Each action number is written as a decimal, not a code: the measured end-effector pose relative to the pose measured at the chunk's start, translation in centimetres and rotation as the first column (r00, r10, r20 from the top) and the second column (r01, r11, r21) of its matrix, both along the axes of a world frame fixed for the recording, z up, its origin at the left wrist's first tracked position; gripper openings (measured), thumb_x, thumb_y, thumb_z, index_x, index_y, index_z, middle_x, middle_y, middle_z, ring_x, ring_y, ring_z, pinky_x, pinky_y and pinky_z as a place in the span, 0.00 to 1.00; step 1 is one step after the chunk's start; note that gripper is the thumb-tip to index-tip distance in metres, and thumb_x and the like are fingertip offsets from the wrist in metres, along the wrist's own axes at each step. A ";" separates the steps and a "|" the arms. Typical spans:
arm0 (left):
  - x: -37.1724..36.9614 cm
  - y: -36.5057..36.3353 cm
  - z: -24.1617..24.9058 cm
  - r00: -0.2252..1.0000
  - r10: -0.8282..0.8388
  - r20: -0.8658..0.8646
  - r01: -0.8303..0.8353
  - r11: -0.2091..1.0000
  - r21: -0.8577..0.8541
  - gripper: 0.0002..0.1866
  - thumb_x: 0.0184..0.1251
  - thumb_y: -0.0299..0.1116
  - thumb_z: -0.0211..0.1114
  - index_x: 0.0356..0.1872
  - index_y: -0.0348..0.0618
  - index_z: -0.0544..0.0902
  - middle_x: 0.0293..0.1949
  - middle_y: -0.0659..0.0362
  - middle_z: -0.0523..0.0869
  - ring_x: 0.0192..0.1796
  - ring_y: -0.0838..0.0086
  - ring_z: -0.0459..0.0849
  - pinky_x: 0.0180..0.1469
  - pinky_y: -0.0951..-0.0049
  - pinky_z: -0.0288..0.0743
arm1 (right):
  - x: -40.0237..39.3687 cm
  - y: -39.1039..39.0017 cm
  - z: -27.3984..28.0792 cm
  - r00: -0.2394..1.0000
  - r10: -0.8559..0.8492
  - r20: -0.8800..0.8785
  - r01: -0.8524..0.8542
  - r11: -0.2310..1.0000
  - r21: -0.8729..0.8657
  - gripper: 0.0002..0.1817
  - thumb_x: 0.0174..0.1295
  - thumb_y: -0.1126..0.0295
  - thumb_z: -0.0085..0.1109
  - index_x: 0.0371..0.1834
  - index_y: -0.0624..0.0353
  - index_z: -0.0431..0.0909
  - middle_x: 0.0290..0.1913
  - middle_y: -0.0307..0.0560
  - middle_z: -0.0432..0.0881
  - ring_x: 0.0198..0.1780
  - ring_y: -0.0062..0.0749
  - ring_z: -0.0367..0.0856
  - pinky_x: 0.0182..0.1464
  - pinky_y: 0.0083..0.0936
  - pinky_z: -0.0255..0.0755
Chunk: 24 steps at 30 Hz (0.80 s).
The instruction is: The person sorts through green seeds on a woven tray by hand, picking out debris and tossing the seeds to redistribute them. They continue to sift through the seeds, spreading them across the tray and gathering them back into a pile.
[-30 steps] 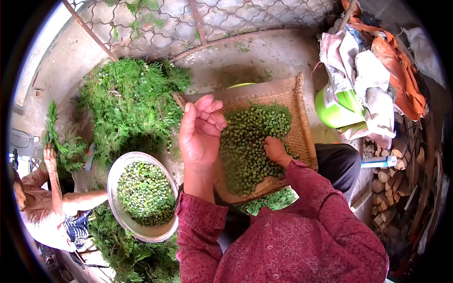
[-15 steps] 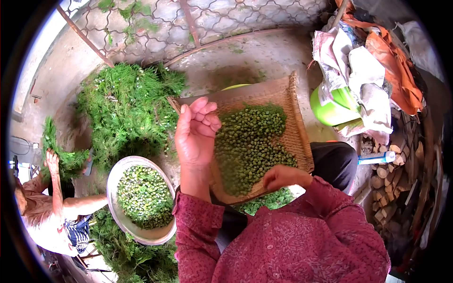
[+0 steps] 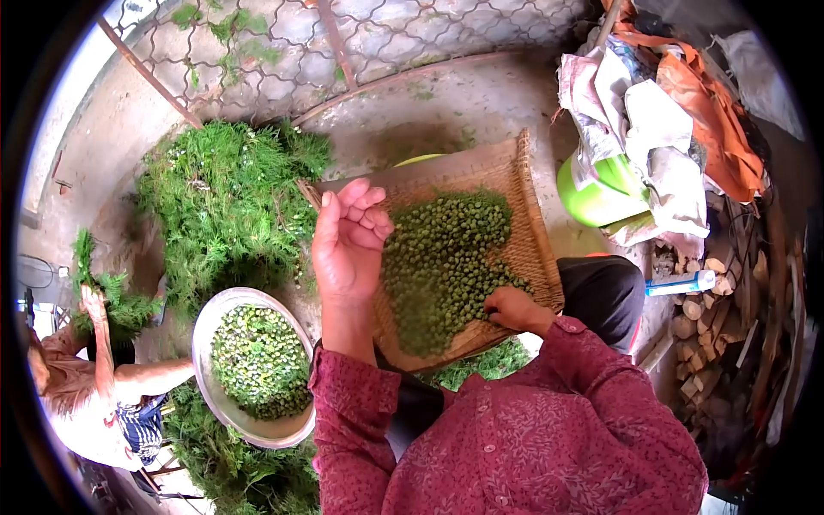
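A shallow woven basket tray (image 3: 534, 236) lies tilted across my lap, holding a heap of small round green pods or cones (image 3: 451, 249). My left hand (image 3: 350, 232) is raised over the tray's left side, palm up. Its fingers are loosely curled with the thumb apart, and nothing shows in the palm. At the heap's lower right edge, my right hand (image 3: 515, 309) has its fingertips bent together against the green pieces. Whatever lies between those fingertips is hidden.
Left of the tray stands a metal basin (image 3: 202, 343) of green and whitish pieces. Feathery green branches (image 3: 227, 197) are piled behind it. A person (image 3: 94, 378) at far left holds a sprig. To the right are a lime-green bucket (image 3: 592, 193), sacks (image 3: 661, 120) and firewood (image 3: 699, 343).
My right hand has moved slightly up and in, from the tray's lower edge to the green heap. My left hand keeps nearly the same pose. The whole view has shifted slightly.
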<state>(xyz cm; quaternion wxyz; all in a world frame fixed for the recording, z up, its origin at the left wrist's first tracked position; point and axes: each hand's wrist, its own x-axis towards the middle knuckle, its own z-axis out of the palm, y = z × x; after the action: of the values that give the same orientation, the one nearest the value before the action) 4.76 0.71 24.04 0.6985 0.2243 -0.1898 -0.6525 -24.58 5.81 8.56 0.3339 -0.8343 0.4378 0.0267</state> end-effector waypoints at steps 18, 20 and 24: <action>0.2 0.1 0.1 1.000 0.005 0.003 -0.005 1.000 -0.001 0.21 0.66 0.47 0.52 0.43 0.37 0.78 0.38 0.53 0.83 0.33 0.73 0.78 0.38 0.71 0.72 | 0.6 0.7 -2.1 0.973 -0.155 0.173 0.158 0.988 0.001 0.09 0.37 0.67 0.61 0.25 0.55 0.81 0.27 0.51 0.77 0.34 0.47 0.76 0.36 0.39 0.69; 0.2 0.1 0.2 1.000 0.006 0.001 -0.006 1.000 -0.003 0.21 0.66 0.47 0.52 0.43 0.37 0.78 0.38 0.53 0.83 0.32 0.73 0.78 0.38 0.71 0.72 | 0.5 0.7 -0.6 0.960 -0.217 0.178 0.212 0.976 0.042 0.09 0.37 0.68 0.61 0.25 0.56 0.81 0.26 0.50 0.78 0.33 0.46 0.76 0.35 0.39 0.69; 0.3 0.1 0.2 1.000 0.008 -0.010 -0.008 1.000 -0.003 0.21 0.66 0.47 0.52 0.43 0.37 0.78 0.38 0.53 0.83 0.32 0.73 0.78 0.38 0.71 0.72 | -0.9 0.3 -1.0 0.963 -0.238 0.129 0.243 0.970 -0.018 0.08 0.38 0.69 0.59 0.25 0.57 0.80 0.26 0.51 0.79 0.32 0.47 0.77 0.36 0.38 0.70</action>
<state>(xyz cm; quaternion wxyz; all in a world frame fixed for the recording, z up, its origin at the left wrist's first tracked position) 5.04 0.83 24.25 0.7024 0.2208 -0.1866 -0.6504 -25.53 6.16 7.53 0.3474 -0.7805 0.5144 -0.0739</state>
